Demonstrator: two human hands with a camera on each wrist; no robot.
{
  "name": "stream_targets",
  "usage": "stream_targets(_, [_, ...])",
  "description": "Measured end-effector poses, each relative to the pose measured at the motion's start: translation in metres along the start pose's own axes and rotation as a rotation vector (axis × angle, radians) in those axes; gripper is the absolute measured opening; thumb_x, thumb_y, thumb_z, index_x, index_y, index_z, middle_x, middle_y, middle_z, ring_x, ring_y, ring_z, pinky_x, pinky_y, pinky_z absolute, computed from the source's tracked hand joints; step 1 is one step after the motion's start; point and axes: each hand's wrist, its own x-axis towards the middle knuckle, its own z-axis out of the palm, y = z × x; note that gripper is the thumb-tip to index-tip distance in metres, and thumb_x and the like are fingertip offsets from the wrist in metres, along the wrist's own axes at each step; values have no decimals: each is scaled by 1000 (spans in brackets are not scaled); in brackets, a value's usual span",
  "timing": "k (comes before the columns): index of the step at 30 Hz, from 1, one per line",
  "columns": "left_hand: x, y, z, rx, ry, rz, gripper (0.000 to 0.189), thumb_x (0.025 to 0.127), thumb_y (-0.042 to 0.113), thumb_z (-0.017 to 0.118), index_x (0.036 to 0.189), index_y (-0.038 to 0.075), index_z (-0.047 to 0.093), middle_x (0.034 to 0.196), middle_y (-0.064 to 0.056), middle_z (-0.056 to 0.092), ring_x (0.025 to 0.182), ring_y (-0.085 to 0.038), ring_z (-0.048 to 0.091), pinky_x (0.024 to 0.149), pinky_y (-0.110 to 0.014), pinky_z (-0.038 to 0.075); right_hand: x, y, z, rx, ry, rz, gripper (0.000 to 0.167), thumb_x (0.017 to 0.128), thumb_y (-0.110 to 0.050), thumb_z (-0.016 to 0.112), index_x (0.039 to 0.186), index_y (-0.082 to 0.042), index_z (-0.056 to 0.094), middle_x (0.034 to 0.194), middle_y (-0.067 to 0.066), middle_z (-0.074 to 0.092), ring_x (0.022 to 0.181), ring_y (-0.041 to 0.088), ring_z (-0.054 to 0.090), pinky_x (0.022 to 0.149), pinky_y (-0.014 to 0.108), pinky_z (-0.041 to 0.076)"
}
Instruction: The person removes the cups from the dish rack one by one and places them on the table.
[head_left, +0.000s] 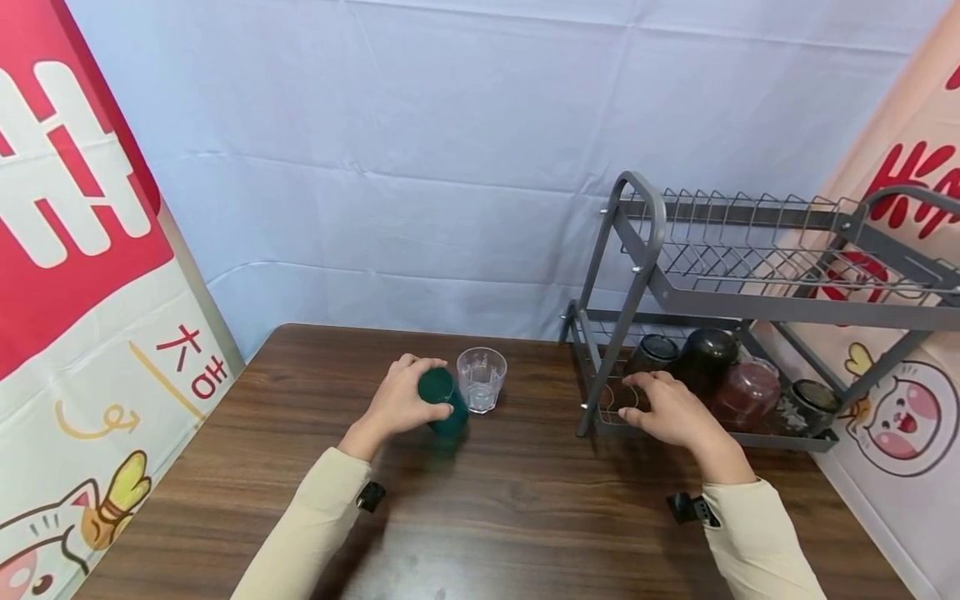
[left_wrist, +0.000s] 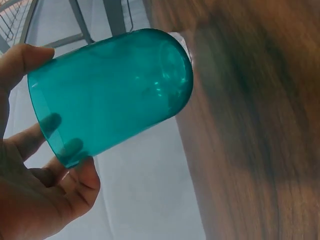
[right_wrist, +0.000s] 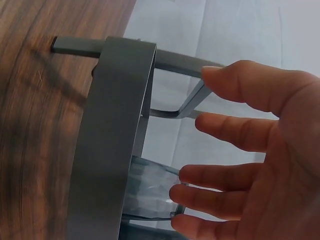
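Observation:
A translucent teal cup (head_left: 448,417) is held near its rim between the thumb and fingers of my left hand (head_left: 397,398). In the left wrist view the teal cup (left_wrist: 115,95) has a rounded base facing the table; whether it touches the wood I cannot tell. Just right of it a clear faceted glass (head_left: 482,382) stands upright on the table. My right hand (head_left: 671,410) holds nothing, its fingers spread at the left part of the rack's lower tier. Close to those fingers is a greyish glass (right_wrist: 150,192), partly hidden behind the rack's grey bar (right_wrist: 107,145).
A two-tier grey dish rack (head_left: 648,250) stands at the right on the brown wooden table (head_left: 495,517). Its lower tier bears a dark cup (head_left: 705,360), a pink glass (head_left: 746,392) and a patterned dark glass (head_left: 808,408). A pale cloth (head_left: 390,167) hangs behind.

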Motion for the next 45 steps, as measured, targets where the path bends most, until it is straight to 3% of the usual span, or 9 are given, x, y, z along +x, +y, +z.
stream_targets(8, [5, -11, -6, 19, -5, -63, 61, 72, 31, 77, 128, 17, 57, 119, -14, 47, 103, -31, 42, 73, -47, 45, 9, 4, -1, -2, 7, 20, 48, 83, -21, 68, 121, 4, 55, 118, 36, 45, 103, 54, 46, 80, 60, 39])
stream_targets(21, [22, -20, 6, 46, 14, -115, 63, 74, 33, 75, 131, 17, 54, 124, -16, 44, 105, -32, 39, 76, -47, 42, 22, 10, -10, -35, 21, 87, 53, 84, -22, 67, 128, 3, 48, 125, 35, 37, 110, 56, 35, 80, 65, 35])
stream_targets(32, [37, -22, 11, 64, 37, -128, 63, 72, 32, 75, 130, 16, 55, 124, -17, 44, 101, -32, 37, 76, -45, 42, 41, 25, -8, -42, 39, 168, 56, 86, -23, 64, 132, 3, 45, 133, 35, 28, 116, 56, 27, 80, 67, 33])
stream_targets(45, [49, -26, 19, 84, 33, -137, 65, 72, 32, 74, 130, 13, 55, 121, -18, 44, 97, -32, 36, 74, -44, 40, 55, 34, -8, -58, 57, 205, 52, 86, -21, 63, 130, 2, 47, 140, 37, 15, 123, 60, 14, 83, 70, 28])
